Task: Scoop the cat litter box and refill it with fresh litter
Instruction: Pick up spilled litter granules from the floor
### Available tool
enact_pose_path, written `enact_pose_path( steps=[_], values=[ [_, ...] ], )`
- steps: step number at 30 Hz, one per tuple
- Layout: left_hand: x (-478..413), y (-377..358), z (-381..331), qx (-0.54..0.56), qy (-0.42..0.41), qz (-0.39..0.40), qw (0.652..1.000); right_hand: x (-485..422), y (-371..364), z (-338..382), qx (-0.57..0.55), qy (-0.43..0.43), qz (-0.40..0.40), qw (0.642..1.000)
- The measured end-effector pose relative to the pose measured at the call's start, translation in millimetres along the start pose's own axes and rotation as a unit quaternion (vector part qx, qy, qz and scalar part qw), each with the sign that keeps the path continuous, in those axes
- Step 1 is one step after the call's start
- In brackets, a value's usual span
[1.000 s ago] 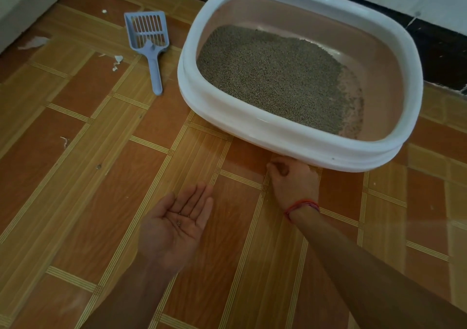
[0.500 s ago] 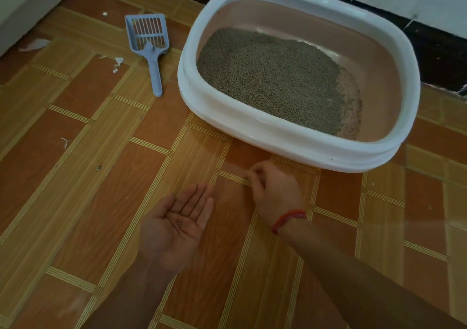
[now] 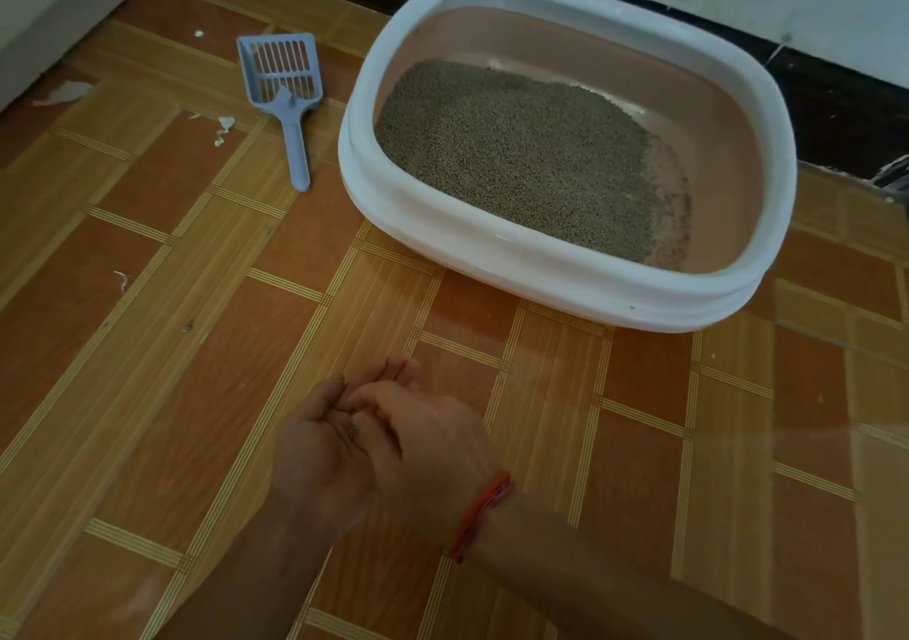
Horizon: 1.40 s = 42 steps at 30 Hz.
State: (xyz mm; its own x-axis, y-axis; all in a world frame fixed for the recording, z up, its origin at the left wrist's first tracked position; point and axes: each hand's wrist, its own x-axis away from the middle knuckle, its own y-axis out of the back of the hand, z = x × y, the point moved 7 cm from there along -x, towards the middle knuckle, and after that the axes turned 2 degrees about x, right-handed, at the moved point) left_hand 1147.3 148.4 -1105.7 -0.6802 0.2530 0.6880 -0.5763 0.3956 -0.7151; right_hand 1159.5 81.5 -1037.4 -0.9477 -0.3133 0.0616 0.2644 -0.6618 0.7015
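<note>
Head camera looks down at a patterned floor [image 3: 147,393], where the litter box [image 3: 565,265] sits toward the far right corner, close to the dark skirting of the wall. The litter [image 3: 516,147] is piled toward the box's left side and leaves bare pink bottom on the right. The scoop [image 3: 294,123] lies flat on the floor just left of the box, not touching it, with its handle pointing toward the person. Near the bottom edge, the left hand [image 3: 315,442] is held palm up and loosely cupped, with a few stray grains [image 3: 351,433] lying in it. The right hand [image 3: 428,438], with a red band [image 3: 484,511] at its wrist, hangs over that palm with its fingertips bunched down; I cannot tell whether they pinch a grain. The grains look light, dry and ready to roll, so a cupped palm suits them better than a pinch. The scoop looks stiff, light plastic, best taken by its handle. The box is probably heavier on its left, so 2 hands on opposite rims would steady it.
</note>
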Motion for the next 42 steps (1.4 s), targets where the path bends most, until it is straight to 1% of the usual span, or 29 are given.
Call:
enact_pose_path(
  steps=[2, 4, 8, 11, 14, 26, 32, 36, 40, 42],
  values=[
    [0, -1, -3, 0.006, -0.014, 0.005, 1.000, -2, 14, -12, -0.019, -0.015, -0.027, 0.999],
    [0, 1, -5, 0.013, -0.032, -0.009, 0.999, -5, 34, -39, -0.014, -0.051, -0.069, 0.996],
    [1, 2, -6, 0.013, -0.042, -0.024, 0.999, -6, 70, -115, 0.046, -0.173, -0.126, 0.976],
    [0, 2, -5, 0.010, -0.038, -0.028, 0.999, -3, 84, -146, 0.078, -0.222, -0.143, 0.961],
    [-1, 1, -3, 0.005, -0.036, -0.032, 0.999, -1, 86, -157, 0.085, -0.239, -0.141, 0.957],
    [-1, 5, -4, 0.010, -0.039, -0.040, 0.998, -10, 79, -161, 0.080, -0.235, -0.136, 0.959],
    [2, 3, -2, 0.012, -0.033, -0.030, 0.999, -15, 72, -157, 0.142, -0.234, -0.077, 0.959],
    [4, 3, -2, 0.013, -0.032, -0.030, 0.999, -11, 59, -116, 0.124, -0.179, -0.031, 0.976],
    [6, 1, 2, 0.002, -0.030, -0.031, 0.999, 1, 32, -53, 0.042, -0.117, 0.025, 0.992],
    [7, 1, 6, -0.001, -0.014, -0.028, 1.000, 4, 20, -28, 0.023, -0.085, 0.055, 0.995]
  ],
)
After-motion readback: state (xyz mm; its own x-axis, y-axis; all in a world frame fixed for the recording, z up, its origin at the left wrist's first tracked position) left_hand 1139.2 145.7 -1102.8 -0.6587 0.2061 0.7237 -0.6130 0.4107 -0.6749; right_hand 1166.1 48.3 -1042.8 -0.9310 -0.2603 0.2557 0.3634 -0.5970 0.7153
